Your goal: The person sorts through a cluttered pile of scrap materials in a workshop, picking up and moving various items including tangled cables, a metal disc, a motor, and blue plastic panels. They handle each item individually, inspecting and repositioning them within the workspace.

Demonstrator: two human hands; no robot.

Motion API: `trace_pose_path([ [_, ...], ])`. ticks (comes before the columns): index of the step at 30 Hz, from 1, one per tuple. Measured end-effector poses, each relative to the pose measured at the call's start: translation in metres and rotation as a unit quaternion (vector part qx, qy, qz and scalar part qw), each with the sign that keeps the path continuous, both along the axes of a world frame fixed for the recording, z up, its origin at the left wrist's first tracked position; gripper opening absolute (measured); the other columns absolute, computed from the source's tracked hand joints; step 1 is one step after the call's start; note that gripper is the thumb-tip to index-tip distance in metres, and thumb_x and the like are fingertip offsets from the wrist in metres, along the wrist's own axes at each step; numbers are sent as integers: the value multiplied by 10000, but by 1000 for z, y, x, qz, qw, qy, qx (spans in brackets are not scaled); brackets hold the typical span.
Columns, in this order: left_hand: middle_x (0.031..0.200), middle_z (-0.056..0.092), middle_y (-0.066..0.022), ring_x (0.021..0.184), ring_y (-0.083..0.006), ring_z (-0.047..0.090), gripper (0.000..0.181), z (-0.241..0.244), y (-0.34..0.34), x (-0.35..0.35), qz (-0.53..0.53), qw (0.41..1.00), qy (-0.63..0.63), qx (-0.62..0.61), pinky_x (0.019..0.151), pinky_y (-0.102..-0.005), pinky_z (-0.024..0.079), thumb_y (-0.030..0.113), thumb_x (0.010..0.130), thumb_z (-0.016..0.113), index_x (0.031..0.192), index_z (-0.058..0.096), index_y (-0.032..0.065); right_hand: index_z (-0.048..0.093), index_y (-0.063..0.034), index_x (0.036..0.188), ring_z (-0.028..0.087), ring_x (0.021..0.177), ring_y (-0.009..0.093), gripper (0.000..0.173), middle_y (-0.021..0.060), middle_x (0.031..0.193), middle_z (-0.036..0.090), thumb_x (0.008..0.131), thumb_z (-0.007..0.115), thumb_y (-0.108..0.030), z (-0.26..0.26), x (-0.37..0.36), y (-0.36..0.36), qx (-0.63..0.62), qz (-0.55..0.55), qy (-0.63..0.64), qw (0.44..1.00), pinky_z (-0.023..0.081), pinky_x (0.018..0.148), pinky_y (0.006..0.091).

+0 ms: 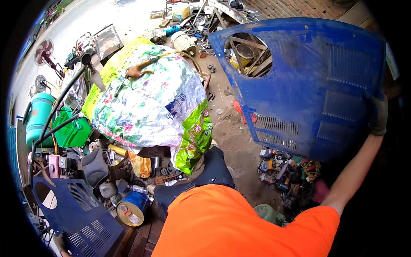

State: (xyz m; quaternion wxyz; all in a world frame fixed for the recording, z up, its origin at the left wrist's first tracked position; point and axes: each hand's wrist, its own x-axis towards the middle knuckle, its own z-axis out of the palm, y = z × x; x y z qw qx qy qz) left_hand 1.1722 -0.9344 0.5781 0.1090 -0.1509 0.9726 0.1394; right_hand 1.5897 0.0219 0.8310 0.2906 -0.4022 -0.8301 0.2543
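Observation:
My right hand (379, 115), in a grey work glove, grips the right edge of a large blue sheet-metal panel (289, 96). This panel is raised and tilted, with a round cut-out and several louvred vents. A similar blue vented panel (93, 221) stands at the lower left. At that panel's lower left edge is my left hand (59, 242), gloved and partly cut off by the frame's rim, its fingers closed on the edge. Between the panels spreads a white and green woven plastic sack (151, 106), with a brass-coloured hose tool (135, 71) lying on it.
Small scrap parts (289, 180) are heaped under the raised panel. A blue metal drum (135, 205) lies near my legs. Machine parts, a green container (71, 128) and a bent black metal tube (57, 102) crowd the left. Electric motors (183, 41) and scrap sit behind the sack.

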Motion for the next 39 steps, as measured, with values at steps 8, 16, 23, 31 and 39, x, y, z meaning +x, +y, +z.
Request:
trace_pose_path([
  [8,1000,635,-195,888,-327,603,381,58,188,69,41,998,21,-34,818,-403,469,176,743,692,1030,607,-60,602,77,1107,641,810,222,355,145,967,665,796,600,-94,-141,1,159,-43,-37,51,997,507,775,324],
  [16,989,637,-187,870,-314,605,367,62,360,138,109,993,19,-33,805,-399,472,159,743,696,1018,608,-67,642,58,981,640,764,206,234,125,868,677,760,592,-3,-248,-9,304,-23,-105,-61,992,494,747,342],
  [23,980,639,-181,855,-302,606,355,26,432,197,163,986,-17,21,794,-396,475,144,742,700,1007,609,-73,637,20,1005,655,810,270,265,170,869,676,750,621,-48,-271,-45,379,-35,-78,-113,990,489,766,362],
  [31,969,642,-173,837,-289,607,341,-19,464,252,220,971,-55,81,781,-392,478,127,742,704,995,609,-80,652,-30,933,648,780,321,210,173,807,666,745,652,-126,-284,-86,435,-20,-68,-85,994,487,726,389],
  [39,958,644,-166,819,-276,608,327,-81,514,302,304,936,-60,164,768,-388,482,110,741,708,983,610,-87,650,-25,885,634,698,333,178,182,739,646,720,619,-85,-307,-170,481,-4,5,-71,997,481,681,387],
])
